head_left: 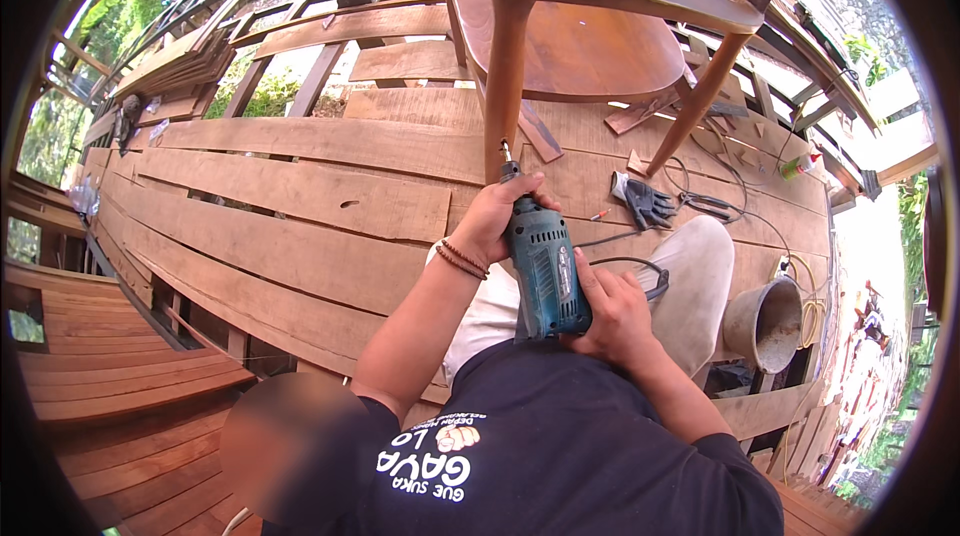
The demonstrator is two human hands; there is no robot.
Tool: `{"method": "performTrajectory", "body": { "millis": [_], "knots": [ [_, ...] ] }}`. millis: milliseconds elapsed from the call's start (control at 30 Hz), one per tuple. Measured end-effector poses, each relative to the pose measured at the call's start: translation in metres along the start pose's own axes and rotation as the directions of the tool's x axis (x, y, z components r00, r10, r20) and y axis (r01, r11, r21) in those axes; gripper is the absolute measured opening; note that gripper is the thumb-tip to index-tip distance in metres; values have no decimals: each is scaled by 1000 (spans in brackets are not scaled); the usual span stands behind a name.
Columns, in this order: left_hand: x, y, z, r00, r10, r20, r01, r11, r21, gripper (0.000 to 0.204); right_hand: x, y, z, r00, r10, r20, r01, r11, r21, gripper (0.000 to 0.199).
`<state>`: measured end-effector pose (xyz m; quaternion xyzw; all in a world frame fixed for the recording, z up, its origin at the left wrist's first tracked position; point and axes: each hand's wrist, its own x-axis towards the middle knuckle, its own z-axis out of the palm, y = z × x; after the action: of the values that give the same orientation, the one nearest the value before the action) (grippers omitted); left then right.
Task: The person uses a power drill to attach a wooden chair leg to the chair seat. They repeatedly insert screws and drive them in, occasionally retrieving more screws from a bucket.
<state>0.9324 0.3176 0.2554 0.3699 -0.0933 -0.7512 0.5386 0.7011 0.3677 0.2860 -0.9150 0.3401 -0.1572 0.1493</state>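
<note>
Fingers of your right hand [612,314] wrap the rear of the drill [545,271], thumb laid along its side; left hand [497,219] is clamped round the front, near the chuck. Drill's long axis runs away from you, up and slightly left, bit tip touching the foot of the chair leg [503,76]. Left hand is nearer the leg. Both forearms bent, elbows in, over your lap. Chair [590,36] lies tipped on the plank deck [300,196].

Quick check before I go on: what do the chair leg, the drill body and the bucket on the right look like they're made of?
Chair leg: reddish-brown wood, smooth, grain faintly visible. Drill: teal body, likely hard plastic with slight sheen. Bucket: grey, dull and crusted; metal or plastic, can't tell.
</note>
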Motion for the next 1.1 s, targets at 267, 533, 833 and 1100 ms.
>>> {"method": "performTrajectory", "body": {
  "millis": [267,533,833,1100],
  "knots": [
    [-5,64,-38,811,582,-63,-379,604,701,35,-7,-6,9,981,-54,-187,47,998,-40,98],
    [34,157,57,699,459,549,-715,431,550,27,-3,-22,24,939,14,-343,6,998,56,82],
    [47,142,59,641,578,506,-762,395,514,17,2,-27,50,895,128,-427,-67,986,154,78],
    [46,149,52,690,501,522,-717,378,585,20,-7,-29,62,888,336,-313,-185,886,425,70]
  ]
}}
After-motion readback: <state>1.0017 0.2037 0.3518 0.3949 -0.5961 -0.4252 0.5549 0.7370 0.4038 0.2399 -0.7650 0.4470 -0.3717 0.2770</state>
